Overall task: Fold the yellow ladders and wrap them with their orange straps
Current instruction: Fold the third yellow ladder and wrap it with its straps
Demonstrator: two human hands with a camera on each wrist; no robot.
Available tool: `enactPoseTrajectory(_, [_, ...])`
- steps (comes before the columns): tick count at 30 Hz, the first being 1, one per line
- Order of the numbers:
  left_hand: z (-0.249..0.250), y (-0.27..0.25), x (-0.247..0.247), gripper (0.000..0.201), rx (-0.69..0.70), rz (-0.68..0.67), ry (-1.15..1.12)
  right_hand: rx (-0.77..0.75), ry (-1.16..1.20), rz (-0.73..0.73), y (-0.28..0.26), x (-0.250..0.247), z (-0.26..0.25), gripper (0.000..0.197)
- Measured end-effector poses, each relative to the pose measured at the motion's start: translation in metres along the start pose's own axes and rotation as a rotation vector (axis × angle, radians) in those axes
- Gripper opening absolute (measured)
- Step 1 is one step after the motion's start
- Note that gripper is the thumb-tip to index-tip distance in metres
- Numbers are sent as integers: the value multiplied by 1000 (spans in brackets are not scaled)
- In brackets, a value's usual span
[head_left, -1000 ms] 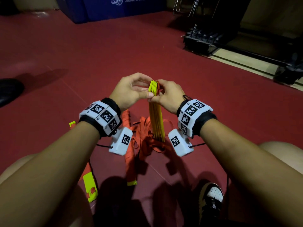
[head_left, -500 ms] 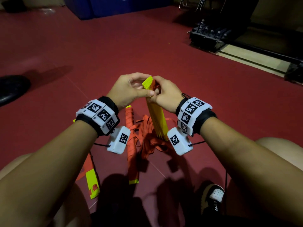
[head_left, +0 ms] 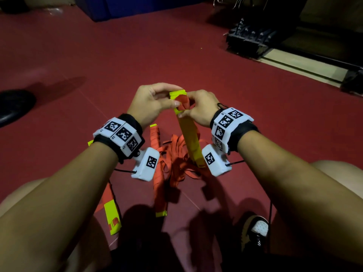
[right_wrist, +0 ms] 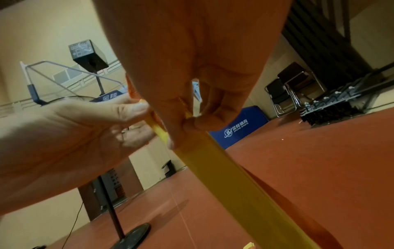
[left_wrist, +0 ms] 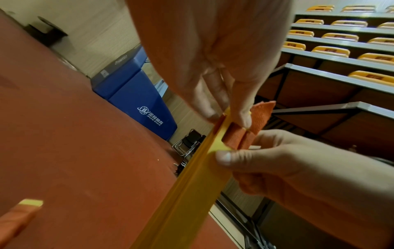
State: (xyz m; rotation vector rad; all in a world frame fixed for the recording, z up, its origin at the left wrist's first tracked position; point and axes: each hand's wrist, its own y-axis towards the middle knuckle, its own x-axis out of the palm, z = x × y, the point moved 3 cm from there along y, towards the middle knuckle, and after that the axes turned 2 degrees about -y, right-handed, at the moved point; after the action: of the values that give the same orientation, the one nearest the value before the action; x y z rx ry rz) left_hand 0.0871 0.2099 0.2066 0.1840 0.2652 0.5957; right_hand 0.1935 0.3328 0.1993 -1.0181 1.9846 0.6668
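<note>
In the head view, going from the left, a wrapped ladder (head_left: 158,169) lies on the red floor (head_left: 98,61) in the lower middle of the frame, banded in orange with yellow ends showing; a second one (head_left: 112,218) lies partly under the left forearm at lower left. Neither is in a hand.

Next comes the left hand (head_left: 152,104), just left of centre. Its fingers are curled, thumb and fingertips pinched on the top of the stack (head_left: 191,138) of folded yellow rungs. The stack stands nearly upright at centre frame, long axis running from the hands down toward the lower middle, its foot set among the loose strap (head_left: 176,154) heaped on the floor. The top leans slightly to the upper left.

Right of it, the right hand (head_left: 200,108) is also closed on the stack's top, thumb pressed on the flat yellow face just below an orange turn (head_left: 183,104) of strap that crosses the rungs. In the left wrist view the turn (left_wrist: 241,137) lies across the stack between the two thumbs, a free end sticking out to the upper right.

Both hands sit at the same top end, touching the stack from opposite sides, so neither is nearer. Winding likely proceeds down the long axis, away from the fingers, toward the loose strap below.
</note>
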Motion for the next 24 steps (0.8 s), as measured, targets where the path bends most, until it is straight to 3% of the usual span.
enactPoseTrajectory(3, [-4, 2, 3, 47, -44, 2, -21, -12, 8, 69, -1, -5, -1, 22])
enactPoseTrajectory(7, [-27, 0, 12, 65, -249, -89, 96, -27, 43, 153, -2, -9, -7, 26])
enactPoseTrajectory(11, [-48, -9, 19, 40, -370, -187, 117, -31, 109, 195, -2, -13, -12, 23])
enactPoseTrajectory(17, [-46, -9, 12, 37, -318, -131, 42, -19, 207, 255, -2, -12, -13, 27])
enactPoseTrajectory(20, [-38, -6, 3, 35, -281, -78, 3, 4, 181, 173, 0, -5, -7, 33])
enactPoseTrajectory(24, [-31, -5, -4, 35, -276, -32, -27, -3, 110, 60, -4, 4, -4, 21])
